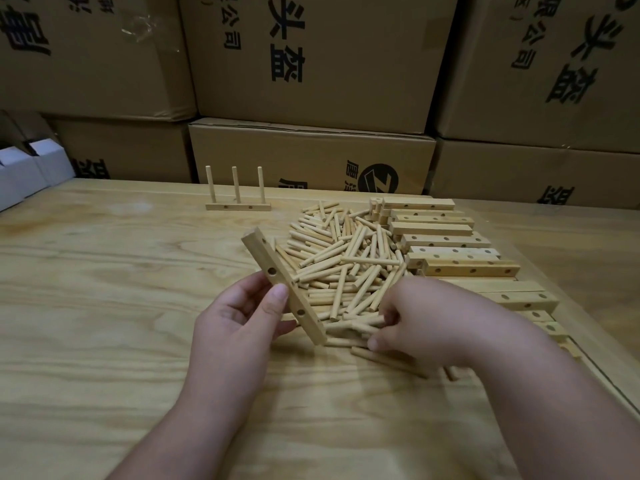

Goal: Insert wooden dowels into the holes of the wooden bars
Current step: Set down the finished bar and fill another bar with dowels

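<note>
My left hand [242,317] holds a wooden bar [282,284] tilted above the table, its drilled holes facing me and all of them without dowels. My right hand [426,320] rests on the near edge of a big heap of loose dowels [346,268], fingers curled around dowels at the heap's front. Several more drilled bars [450,244] lie stacked to the right of the heap. At the back stands a bar with three upright dowels [238,204] set in it.
The wooden table [104,306] stretches wide to the left and front. Stacked cardboard boxes [311,64] wall off the far side. White cartons [24,171] sit at the far left edge. The table's right edge [609,386] runs close past the bars.
</note>
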### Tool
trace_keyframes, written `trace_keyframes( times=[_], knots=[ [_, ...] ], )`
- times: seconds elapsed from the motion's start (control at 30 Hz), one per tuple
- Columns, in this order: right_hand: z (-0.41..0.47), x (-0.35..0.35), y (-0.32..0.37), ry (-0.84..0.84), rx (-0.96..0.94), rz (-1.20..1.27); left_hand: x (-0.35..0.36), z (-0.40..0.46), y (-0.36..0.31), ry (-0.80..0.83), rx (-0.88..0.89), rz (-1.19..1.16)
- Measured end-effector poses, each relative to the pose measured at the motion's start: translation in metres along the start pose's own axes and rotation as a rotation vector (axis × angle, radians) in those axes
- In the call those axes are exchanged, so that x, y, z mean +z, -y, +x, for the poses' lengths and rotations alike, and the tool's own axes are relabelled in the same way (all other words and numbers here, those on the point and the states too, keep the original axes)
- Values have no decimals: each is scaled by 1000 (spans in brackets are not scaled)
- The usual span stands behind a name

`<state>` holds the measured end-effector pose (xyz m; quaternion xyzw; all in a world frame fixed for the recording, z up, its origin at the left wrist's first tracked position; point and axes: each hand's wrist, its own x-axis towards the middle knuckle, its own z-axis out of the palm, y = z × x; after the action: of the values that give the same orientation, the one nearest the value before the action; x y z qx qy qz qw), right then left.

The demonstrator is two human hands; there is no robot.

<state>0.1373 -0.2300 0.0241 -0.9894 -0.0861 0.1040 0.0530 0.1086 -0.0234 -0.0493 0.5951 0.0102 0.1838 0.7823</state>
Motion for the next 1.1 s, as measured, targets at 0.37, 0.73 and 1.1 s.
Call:
trace_keyframes(
  times=[0.37, 0.73, 1.1],
  knots=[
    [5, -9, -8, -324, -12, 222, 3, 2, -4, 166, -298, -352],
    [6, 8, 14, -378, -146, 461, 4, -7, -15, 397, -657, -410],
    [8, 2, 6, -515, -112, 572, 12, -26, -13, 901, -1048, -325]
  ],
)
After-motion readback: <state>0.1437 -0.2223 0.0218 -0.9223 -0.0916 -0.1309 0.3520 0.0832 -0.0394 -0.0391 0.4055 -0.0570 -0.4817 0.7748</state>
